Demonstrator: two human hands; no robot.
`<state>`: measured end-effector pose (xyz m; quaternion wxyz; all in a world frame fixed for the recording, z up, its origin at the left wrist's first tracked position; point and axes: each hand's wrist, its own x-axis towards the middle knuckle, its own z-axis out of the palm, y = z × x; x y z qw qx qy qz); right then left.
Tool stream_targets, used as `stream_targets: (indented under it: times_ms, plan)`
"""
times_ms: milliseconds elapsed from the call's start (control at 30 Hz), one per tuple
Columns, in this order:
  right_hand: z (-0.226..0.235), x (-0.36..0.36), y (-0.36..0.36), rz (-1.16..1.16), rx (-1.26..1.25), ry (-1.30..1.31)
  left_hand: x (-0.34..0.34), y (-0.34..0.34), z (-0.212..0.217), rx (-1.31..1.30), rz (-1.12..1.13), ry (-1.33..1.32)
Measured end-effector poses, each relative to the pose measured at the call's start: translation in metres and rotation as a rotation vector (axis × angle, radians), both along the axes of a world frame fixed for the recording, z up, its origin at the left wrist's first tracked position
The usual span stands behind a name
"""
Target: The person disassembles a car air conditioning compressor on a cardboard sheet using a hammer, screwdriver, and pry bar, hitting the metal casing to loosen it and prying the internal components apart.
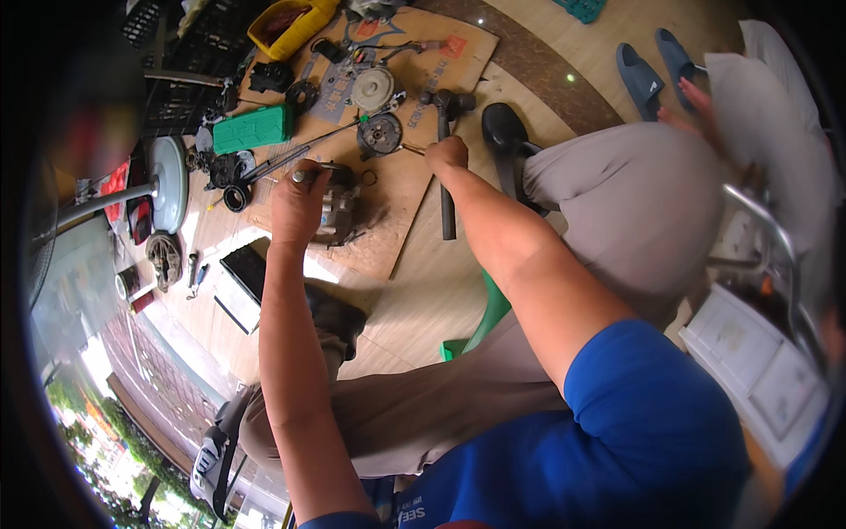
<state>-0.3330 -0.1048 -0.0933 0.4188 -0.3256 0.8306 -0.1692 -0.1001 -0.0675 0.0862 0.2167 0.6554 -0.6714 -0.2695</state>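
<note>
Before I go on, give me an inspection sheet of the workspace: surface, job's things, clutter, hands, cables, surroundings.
Surface: cardboard on a tiled floor; dark stains on the cardboard.
Job's things: metal block by the left hand; hammer in the right hand.
Clutter: pale disc, dark plate, green case, yellow bin.
Hands: left closed around a piece with a round metal end; right closed around the hammer's handle.
Cables: too small to tell among the parts.
Surroundings: slippers and another person at right.
</note>
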Motion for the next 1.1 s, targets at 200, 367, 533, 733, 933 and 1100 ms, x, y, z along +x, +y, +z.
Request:
stream_targets:
  times_ms: [200, 367, 533, 733, 933, 1100]
  plan:
    - [0.121, -0.01, 0.007, 0.017, -0.093, -0.508, -0.016, 0.012, -0.019, -0.14, 0.171, -0.078]
    - [0.271, -0.032, 0.019, 0.405, -0.48, -0.777, -0.041, 0.016, -0.029, -0.193, 0.336, -0.091]
    - [0.372, -0.027, 0.075, 0.735, -0.886, -0.463, -0.048, 0.022, -0.015, -0.14, 0.419, -0.064]
    - [0.311, -0.011, 0.109, 0.795, -0.154, -0.434, -0.047, 0.02, -0.021, -0.174, 0.398, -0.024]
    - [0.317, -0.005, 0.116, 0.578, -0.364, -0.748, -0.043, 0.031, -0.029, -0.201, 0.457, -0.006]
    - [0.277, 0.009, 0.117, 0.582, -0.156, -0.643, -0.049, 0.028, -0.023, -0.189, 0.464, -0.002]
